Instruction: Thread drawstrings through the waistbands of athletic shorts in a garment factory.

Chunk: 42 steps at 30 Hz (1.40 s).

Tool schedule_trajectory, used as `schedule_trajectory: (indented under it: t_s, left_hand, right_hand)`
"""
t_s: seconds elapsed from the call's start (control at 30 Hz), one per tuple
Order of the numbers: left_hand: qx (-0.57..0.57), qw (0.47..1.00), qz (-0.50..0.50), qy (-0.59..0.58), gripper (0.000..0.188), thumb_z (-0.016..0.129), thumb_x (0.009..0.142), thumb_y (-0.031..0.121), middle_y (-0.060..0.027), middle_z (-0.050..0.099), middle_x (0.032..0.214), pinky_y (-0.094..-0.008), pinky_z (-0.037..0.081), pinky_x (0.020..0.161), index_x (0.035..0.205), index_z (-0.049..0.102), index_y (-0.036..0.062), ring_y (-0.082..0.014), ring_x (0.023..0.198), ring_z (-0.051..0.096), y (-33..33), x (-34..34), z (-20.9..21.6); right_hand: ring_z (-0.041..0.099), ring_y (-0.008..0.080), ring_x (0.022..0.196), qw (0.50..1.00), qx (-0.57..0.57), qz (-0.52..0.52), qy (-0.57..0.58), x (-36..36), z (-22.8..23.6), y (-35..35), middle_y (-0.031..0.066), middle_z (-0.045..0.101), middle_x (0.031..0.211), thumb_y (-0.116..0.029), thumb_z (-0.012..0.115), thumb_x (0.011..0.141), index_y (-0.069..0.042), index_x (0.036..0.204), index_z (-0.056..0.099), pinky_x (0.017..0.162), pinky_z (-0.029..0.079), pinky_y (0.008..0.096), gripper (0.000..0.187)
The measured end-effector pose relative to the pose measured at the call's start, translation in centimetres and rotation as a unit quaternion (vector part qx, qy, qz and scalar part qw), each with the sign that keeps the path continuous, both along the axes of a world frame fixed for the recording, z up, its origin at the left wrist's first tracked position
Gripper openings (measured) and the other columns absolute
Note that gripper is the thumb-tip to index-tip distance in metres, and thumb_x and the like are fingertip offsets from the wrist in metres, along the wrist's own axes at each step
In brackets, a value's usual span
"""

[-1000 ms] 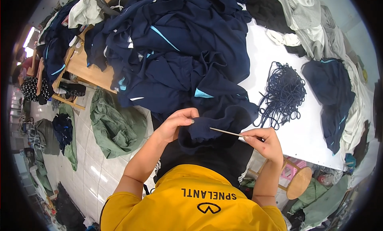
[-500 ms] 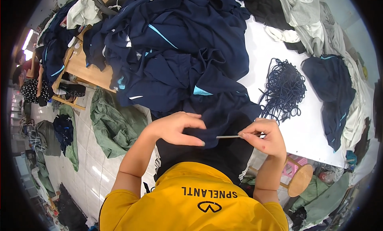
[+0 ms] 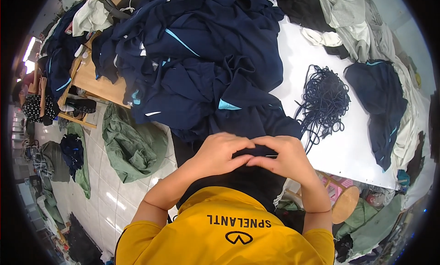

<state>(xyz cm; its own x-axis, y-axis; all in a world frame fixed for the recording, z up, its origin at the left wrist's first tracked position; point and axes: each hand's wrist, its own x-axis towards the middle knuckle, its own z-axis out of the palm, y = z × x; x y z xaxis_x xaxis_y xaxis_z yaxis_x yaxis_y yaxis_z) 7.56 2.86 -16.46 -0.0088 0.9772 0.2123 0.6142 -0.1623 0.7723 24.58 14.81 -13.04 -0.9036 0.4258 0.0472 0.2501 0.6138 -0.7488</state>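
Observation:
In front of my waist, my left hand [image 3: 221,154] and my right hand [image 3: 285,158] meet fingertip to fingertip, both with curled fingers. A short pale length of a thin metal rod [image 3: 271,155] shows under my right hand's fingers; the rest of it is hidden. What my left fingers pinch, if anything, cannot be made out. Just beyond both hands hangs the near edge of a navy garment [image 3: 256,123], which belongs to a large heap of navy clothes [image 3: 211,36] with light-blue trim.
A tangled pile of navy cord [image 3: 324,100] lies on the white table [image 3: 362,150] at right, beside a folded navy garment [image 3: 378,100]. Green cloth [image 3: 130,143] sits on the tiled floor at left. A round wooden stool [image 3: 346,204] stands at lower right. Another person [image 3: 39,100] is far left.
My right hand has moved left with the rod, and its fingertips now touch those of my left hand. My left hand's open gap has closed. Most of the rod is now hidden.

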Motion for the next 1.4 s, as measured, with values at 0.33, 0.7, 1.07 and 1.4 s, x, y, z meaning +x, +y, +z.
schedule_trajectory:
  t_s: [0.33,0.7,1.07,1.4]
  left_hand:
    - [-0.002,0.968,0.244,0.055,0.035,0.055,0.066,-0.004,-0.0120,0.059,0.094,-0.0347,0.047,0.079,0.099,0.059,0.0052,-0.0298,0.090,0.059,-1.6,-3.4,-5.2]
    - [-0.201,0.965,-0.162,-0.041,0.043,0.071,0.079,0.029,-0.0081,0.066,0.103,-0.0428,0.035,0.104,0.115,0.059,0.0092,-0.0219,0.101,0.063,0.1,-5.0,-0.7]
    - [-0.012,0.985,-0.097,0.141,0.029,0.070,0.078,0.029,-0.0097,0.058,0.065,-0.0358,0.047,0.053,0.074,0.055,0.0050,-0.0280,0.062,0.062,-0.1,1.2,-3.3]
    - [-0.091,0.995,-0.033,-0.023,0.016,0.065,0.077,0.017,-0.0133,0.063,0.074,-0.0411,0.048,0.059,0.083,0.059,0.0033,-0.0339,0.069,0.062,-1.2,3.0,-2.7]
  right_hand:
    - [0.051,0.0177,0.071,0.957,-0.051,-0.220,0.180,4.0,-2.2,3.6,0.0100,0.054,0.082,0.007,0.060,0.065,-0.003,0.060,0.034,0.066,0.039,0.0254,0.027]
    - [0.043,0.0060,0.059,0.901,-0.246,-0.254,0.252,3.8,-3.6,2.2,0.0128,0.058,0.090,0.015,0.038,0.068,-0.007,0.064,0.027,0.057,0.041,0.0202,0.025]
    - [0.041,0.0060,0.062,0.919,-0.252,-0.196,0.229,2.2,-2.6,1.0,0.0101,0.051,0.093,0.016,0.039,0.070,-0.005,0.069,0.035,0.056,0.038,0.0189,0.021]
    - [0.061,0.0203,0.076,0.985,-0.088,-0.044,0.143,-1.3,-1.2,-2.4,0.0103,0.060,0.101,0.000,0.059,0.075,-0.007,0.109,0.060,0.067,0.050,0.0268,0.035]
